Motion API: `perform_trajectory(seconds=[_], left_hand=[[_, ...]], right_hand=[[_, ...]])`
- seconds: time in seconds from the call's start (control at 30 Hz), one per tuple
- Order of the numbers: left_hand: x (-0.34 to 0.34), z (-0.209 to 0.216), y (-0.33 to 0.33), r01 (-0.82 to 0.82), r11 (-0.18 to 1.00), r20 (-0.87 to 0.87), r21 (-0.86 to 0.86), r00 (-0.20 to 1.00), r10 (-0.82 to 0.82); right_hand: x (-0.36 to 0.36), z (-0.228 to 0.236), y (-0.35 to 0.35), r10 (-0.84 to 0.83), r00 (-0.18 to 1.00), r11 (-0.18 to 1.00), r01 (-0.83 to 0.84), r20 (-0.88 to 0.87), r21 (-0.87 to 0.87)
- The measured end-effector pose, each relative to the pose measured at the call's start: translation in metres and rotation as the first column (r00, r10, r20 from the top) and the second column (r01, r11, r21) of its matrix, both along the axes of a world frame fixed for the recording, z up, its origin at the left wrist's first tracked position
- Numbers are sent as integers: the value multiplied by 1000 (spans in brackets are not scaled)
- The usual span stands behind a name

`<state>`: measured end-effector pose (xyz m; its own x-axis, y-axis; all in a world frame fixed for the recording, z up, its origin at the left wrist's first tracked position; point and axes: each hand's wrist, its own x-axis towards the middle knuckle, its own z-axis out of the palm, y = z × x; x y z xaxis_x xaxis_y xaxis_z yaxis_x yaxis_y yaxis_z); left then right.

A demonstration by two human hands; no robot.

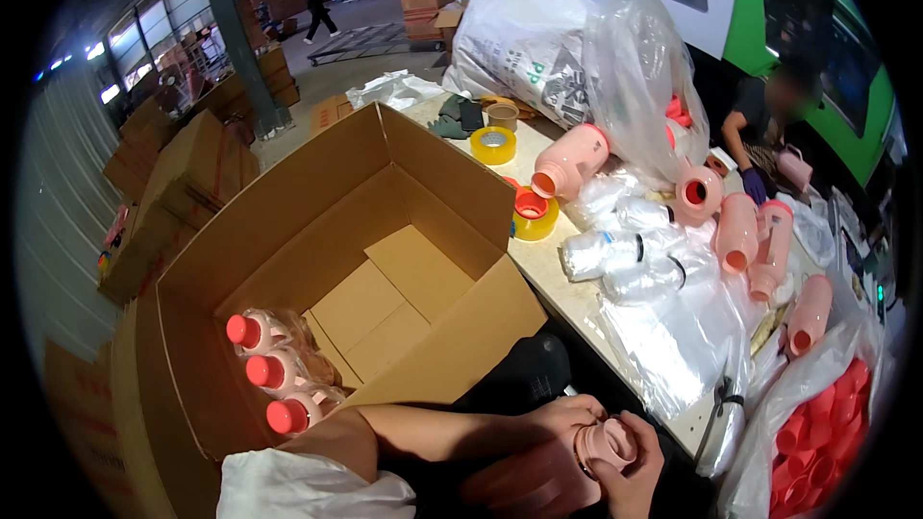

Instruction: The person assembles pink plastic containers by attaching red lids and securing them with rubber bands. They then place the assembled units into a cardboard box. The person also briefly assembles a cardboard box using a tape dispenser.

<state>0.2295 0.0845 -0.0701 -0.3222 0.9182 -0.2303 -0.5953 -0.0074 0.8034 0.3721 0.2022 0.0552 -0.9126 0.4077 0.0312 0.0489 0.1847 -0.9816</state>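
1. Bottle (529, 482) of pale pink plastic, held low at the bottom edge of the head view, beside the surface (545, 261) rather than on it; probably kept close to the body for steadiness and a direct look down at the neck.

2. Left hand (565, 416) reaching across, fingers curled over the far side of the neck and grasping it, seemingly to check any roll.

3. Right hand (639, 471) around the near side, fingers closed on the same neck, thumb close by the rim; likely a counter-hold. Amount of pressure: impossible to tell.

4. To the left, an open carton (279, 202), within easy reach of the left arm; inside, three red-capped bottles (277, 372) in a row by the left wall, perhaps for mutual support. Upright or tilted: hard to say.

5. On the surface, loose pink bottles (736, 231), mostly on their sides, among clear-wrapped bundles (615, 259); tape rolls (493, 144) near the carton, presumably for reach.

6. At right, a clear bag (755, 457) of red parts (817, 437), mouth spread, perhaps for easy picking; beyond, a co-worker (753, 135) in a dark top.
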Motion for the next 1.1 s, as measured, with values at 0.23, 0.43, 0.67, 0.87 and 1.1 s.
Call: perform_trajectory(seconds=[0.23,0.43,0.67,0.87,1.1], left_hand=[[24,-45,-37,-195,958,-241,-208,960,143],[5,-9,-28,158,971,483,181,846,-227],[-18,6,-36,116,982,216,-150,973,-82],[28,-46,-44,196,980,103,-38,976,-191],[12,14,-44,299,946,234,-129,936,-264]], right_hand=[[62,-7,17,-382,853,740,512,-355,436],[88,-26,29,-143,979,603,201,-143,772],[163,0,348,-721,690,171,264,-62,949],[257,-198,436,-893,125,434,-12,432,901],[259,-180,415,-963,159,203,-89,216,975]])
